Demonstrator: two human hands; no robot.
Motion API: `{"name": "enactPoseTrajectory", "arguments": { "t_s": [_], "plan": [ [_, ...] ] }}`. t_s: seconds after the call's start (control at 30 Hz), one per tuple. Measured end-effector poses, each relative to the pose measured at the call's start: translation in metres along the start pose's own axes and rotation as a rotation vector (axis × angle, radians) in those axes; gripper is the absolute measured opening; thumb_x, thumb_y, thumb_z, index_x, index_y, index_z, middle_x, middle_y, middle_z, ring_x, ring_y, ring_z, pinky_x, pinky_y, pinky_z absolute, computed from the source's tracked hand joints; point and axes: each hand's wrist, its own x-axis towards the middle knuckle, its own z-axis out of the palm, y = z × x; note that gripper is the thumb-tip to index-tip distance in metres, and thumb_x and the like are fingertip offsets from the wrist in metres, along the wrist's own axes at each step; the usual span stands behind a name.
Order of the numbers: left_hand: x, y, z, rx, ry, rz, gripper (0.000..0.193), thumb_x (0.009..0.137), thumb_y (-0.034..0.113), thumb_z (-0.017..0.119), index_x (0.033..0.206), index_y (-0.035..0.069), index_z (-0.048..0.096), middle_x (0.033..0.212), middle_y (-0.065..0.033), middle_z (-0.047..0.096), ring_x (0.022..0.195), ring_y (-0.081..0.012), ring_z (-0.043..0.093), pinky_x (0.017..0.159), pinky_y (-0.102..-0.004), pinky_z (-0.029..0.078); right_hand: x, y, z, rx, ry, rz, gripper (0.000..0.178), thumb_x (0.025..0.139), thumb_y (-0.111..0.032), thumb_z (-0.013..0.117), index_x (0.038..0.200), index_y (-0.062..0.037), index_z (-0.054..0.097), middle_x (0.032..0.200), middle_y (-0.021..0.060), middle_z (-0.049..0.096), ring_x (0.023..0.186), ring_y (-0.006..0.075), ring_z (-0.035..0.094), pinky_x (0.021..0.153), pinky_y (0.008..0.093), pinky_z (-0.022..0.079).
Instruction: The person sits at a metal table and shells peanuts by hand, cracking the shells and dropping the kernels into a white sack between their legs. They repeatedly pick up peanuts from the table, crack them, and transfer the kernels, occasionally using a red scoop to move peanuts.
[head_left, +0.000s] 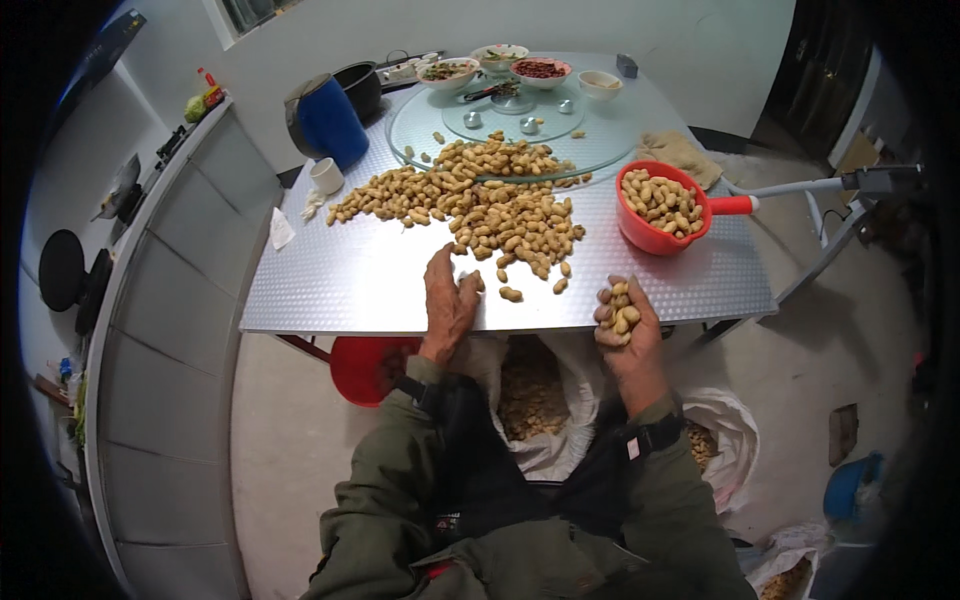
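Note:
A heap of unshelled peanuts (480,195) spreads over the metal table (350,290), partly under the edge of a glass turntable. At the table's near edge, my left hand (452,305) reaches toward the loose peanuts with thumb and index finger apart. I cannot make out anything held in it. My right hand (632,345) is turned palm up, its fingers curled around a small handful of peanuts (622,312). Ahead and to the right of that hand stands a red handled scoop (650,238) filled with peanuts.
On the glass turntable (610,140) are bowls of food (540,72). A blue pitcher (335,120) and white cup (326,176) stand at the left. Below the table are a red basin (350,375), an open white sack (570,450) between my legs, and another sack (735,430) at the right.

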Motion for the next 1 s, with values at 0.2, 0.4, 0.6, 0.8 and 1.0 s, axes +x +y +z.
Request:
{"name": "enactPoseTrajectory", "arguments": {
  "t_s": [0.2, 0.4, 0.6, 0.8, 1.0],
  "plan": [
    [0.015, -0.015, 0.015, 0.017, 0.014, 0.0, 0.06, 0.093, 0.012, 0.071, 0.147, -0.004, 0.049, 0.134, -0.0244, 0.06, 0.126, -0.039, 0.057, 0.109, -0.0477, 0.046, 0.039, -0.104, 0.021, -0.106, 0.0, -0.141, 0.02, 0.105, -0.031, 0.068, 0.112, -0.0116, 0.067, 0.092, 0.0032, 0.069, 0.072, 0.0125, 0.065, 0.04, 0.0182, 0.041],
    [0.013, -0.008, 0.012, 0.111, -0.04, -0.016, 0.061, 0.095, 0.012, 0.069, 0.149, -0.007, 0.047, 0.142, -0.0284, 0.055, 0.133, -0.0421, 0.053, 0.113, -0.0494, 0.044, 0.102, -0.175, 0.044, -0.558, 0.223, -0.56, 0.019, 0.099, -0.025, 0.075, 0.104, -0.0077, 0.068, 0.087, 0.0023, 0.067, 0.072, 0.0116, 0.066, 0.05, 0.0241, 0.05],
    [0.012, -0.004, 0.013, 0.097, -0.027, -0.036, 0.058, 0.095, 0.01, 0.07, 0.147, -0.008, 0.05, 0.139, -0.0288, 0.058, 0.131, -0.0429, 0.056, 0.114, -0.0497, 0.044, 0.133, -0.196, 0.046, -1.014, 0.228, -0.584, 0.023, 0.099, -0.028, 0.074, 0.102, -0.0064, 0.069, 0.083, 0.0021, 0.065, 0.064, 0.0089, 0.063, 0.046, 0.0237, 0.055],
    [0.01, -0.004, 0.014, 0.09, -0.017, -0.041, 0.057, 0.095, 0.009, 0.07, 0.146, -0.007, 0.051, 0.139, -0.0277, 0.058, 0.131, -0.0415, 0.056, 0.113, -0.0485, 0.045, 0.14, -0.202, 0.037, -1.081, 0.181, -0.612, 0.032, 0.102, -0.037, 0.069, 0.105, -0.005, 0.072, 0.089, 0.0009, 0.067, 0.064, 0.0081, 0.061, 0.048, 0.023, 0.053],
    [0.01, -0.005, 0.015, 0.09, -0.007, -0.047, 0.057, 0.095, 0.009, 0.069, 0.147, -0.006, 0.051, 0.141, -0.028, 0.058, 0.132, -0.0417, 0.055, 0.113, -0.0485, 0.046, 0.147, -0.209, 0.034, -1.132, 0.096, -0.693, 0.041, 0.107, -0.038, 0.062, 0.122, -0.0011, 0.072, 0.112, 0.0092, 0.072, 0.099, 0.0152, 0.068, 0.085, 0.03, 0.059]
  ]
}}
